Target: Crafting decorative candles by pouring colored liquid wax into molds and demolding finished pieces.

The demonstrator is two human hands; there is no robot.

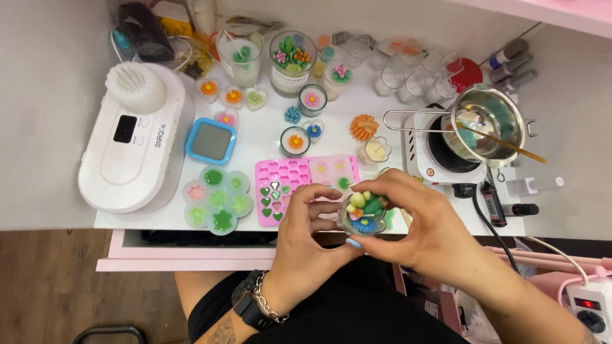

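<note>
Hands close to body, at desk's near edge: left hand (pixel 305 232) and right hand (pixel 414 220) both closed around small clear glass cup (pixel 363 215), already filled with coloured wax cactus and flower pieces; fingertips pinch near its top, likely final arranging. Just beyond hands, pink silicone mould (pixel 299 181), partly emptied. Beyond left hand, several finished small decorated candles (pixel 294 141). Beyond right hand, steel melting pot (pixel 488 124) on white hotplate (pixel 424 156), teal wax inside. Pouring seemingly left.

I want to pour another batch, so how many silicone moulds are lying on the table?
2 for certain: a pink mould with heart and flower cavities just beyond the hands, and a clear flower-shaped mould to its left. The blue square tray behind may be a third.
</note>
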